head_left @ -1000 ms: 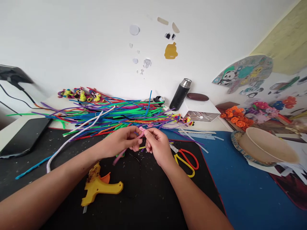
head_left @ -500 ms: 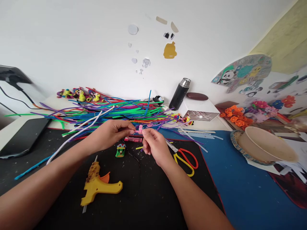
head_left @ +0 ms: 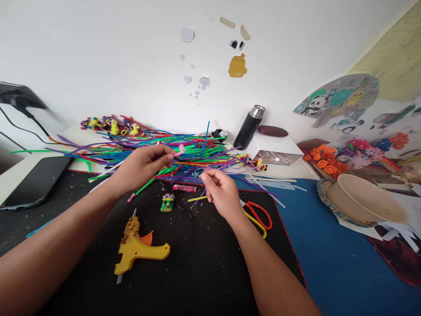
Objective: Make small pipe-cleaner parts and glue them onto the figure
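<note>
My left hand (head_left: 144, 164) pinches a short, curled pink pipe cleaner (head_left: 180, 151) between thumb and forefinger, held up in front of the heap of pipe cleaners (head_left: 194, 151). Lower and to the right, my right hand (head_left: 222, 193) has its fingers curled and thumb pressed to forefinger; whether anything sits in that pinch is too small to tell. Under the hands lie a pink lighter (head_left: 184, 188) and a small green figure with a striped top (head_left: 167, 202). Scissors with red and yellow handles (head_left: 259, 215) rest partly behind my right wrist.
A yellow glue gun (head_left: 138, 250) lies on the black mat (head_left: 204, 281). The phone (head_left: 36, 182) is at left. Small pipe-cleaner figures (head_left: 113, 126), a black flask (head_left: 249, 127) and a white box (head_left: 279, 151) stand along the wall. A bowl (head_left: 368, 199) is at right.
My hands have drawn apart. The left rose and went left with the curled pink pipe cleaner, away from my right fingertips. The view has shifted slightly.
</note>
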`<state>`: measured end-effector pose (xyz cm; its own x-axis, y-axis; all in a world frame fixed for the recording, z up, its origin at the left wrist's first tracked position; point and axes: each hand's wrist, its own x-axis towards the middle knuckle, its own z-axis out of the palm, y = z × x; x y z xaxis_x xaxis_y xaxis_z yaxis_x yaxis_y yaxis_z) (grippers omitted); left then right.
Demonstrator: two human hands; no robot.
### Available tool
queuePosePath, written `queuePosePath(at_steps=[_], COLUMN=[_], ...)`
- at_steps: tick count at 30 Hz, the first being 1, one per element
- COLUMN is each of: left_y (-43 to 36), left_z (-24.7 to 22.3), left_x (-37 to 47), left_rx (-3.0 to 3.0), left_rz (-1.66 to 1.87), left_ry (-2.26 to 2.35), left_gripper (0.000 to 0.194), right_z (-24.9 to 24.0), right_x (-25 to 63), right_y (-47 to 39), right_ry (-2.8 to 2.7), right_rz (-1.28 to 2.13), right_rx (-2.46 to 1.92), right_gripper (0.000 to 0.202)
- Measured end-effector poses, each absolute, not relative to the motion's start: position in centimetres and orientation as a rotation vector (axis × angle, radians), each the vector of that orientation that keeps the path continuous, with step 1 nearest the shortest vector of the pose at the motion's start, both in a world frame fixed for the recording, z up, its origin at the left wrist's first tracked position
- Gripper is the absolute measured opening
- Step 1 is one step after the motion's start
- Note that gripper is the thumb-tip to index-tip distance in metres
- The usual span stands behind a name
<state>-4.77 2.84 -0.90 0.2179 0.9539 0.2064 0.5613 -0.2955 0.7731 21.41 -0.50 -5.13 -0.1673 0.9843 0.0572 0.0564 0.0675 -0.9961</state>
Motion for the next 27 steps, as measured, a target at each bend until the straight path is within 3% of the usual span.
queuePosePath(at_steps=[13, 20, 27], left_y=[2.6, 2.9, 2.8], left_z=[0.2, 0.0, 1.2], left_x=[-4.2, -4.8, -5.6], left_rx=[1.881, 1.876, 1.871], left_rz=[0.951, 0.965, 1.030], left_ry=[1.250, 1.198, 1.223], left_gripper=[0.056, 0.050, 0.046], right_z=[-5.7, -6.1, -7.0], right_x=[18.2, 16.9, 17.6], right_y=[-0.6, -0.3, 0.1], right_ry=[-2.167, -2.429, -2.190], right_rz=[0.574, 0.449, 0.559], right_rx=[-1.525, -1.699, -1.505], right_gripper=[0.021, 0.024, 0.029])
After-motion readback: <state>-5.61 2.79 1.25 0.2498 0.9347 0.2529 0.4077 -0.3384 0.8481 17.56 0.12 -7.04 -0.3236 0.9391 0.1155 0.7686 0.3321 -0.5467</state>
